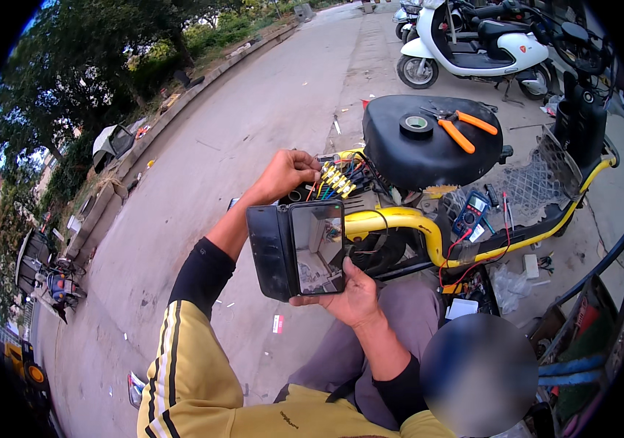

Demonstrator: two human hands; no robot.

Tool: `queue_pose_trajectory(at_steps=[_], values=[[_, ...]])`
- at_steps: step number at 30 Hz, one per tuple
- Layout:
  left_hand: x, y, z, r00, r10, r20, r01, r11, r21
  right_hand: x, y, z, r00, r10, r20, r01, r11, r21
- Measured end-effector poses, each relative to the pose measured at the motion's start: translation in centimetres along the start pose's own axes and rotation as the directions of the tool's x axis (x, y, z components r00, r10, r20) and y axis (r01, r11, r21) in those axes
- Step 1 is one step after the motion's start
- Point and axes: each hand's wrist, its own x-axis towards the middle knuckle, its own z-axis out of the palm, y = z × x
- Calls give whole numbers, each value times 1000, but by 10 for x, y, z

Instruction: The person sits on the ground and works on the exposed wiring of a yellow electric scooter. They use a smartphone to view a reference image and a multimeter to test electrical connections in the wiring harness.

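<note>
My right hand (pixel 355 296) holds a smartphone (pixel 318 250) in an open black flip case, its screen lit with a picture. My left hand (pixel 293 171) is pinched beside a row of yellow wire connectors (pixel 336 180) with coloured wires on the yellow scooter (pixel 429 233); what its fingertips grip is too small to tell. A black seat (pixel 399 160) bears a roll of black tape (pixel 415 128) and orange-handled pliers (pixel 459 139). On the footboard lies a multimeter (pixel 470 214) with red leads, beside small tools.
White scooters (pixel 465 62) are parked at the upper right. A toolbox (pixel 491 288) and plastic bag (pixel 515 288) lie below the footboard. A metal rack (pixel 582 343) stands at the right. A curb (pixel 202 82) borders trees; a three-wheeled vehicle (pixel 52 285) is at the far left.
</note>
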Motion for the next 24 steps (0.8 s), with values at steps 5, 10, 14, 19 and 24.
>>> queue_pose_trajectory(at_steps=[5, 10, 14, 19, 24], values=[[3, 4, 3, 1000, 15, 7, -15, 999, 32, -2, -1, -3, 1000, -3, 9, 3, 1000, 14], [3, -2, -2, 1000, 13, 25, -13, 1000, 18, 0, -1, 0, 999, 4, 32, -4, 1000, 19], [2, 0, 1, 1000, 0, 20, 0, 1000, -8, -2, -1, -1, 1000, -5, 17, 5, 1000, 4], [3, 0, 1, 1000, -2, 7, 2, 1000, 22, -3, -1, 2, 1000, 3, -23, -4, 1000, -19], [2, 3, 1, 999, -28, 17, 28, 1000, 8, -3, -1, 0, 1000, -10, 9, 10, 1000, -12]])
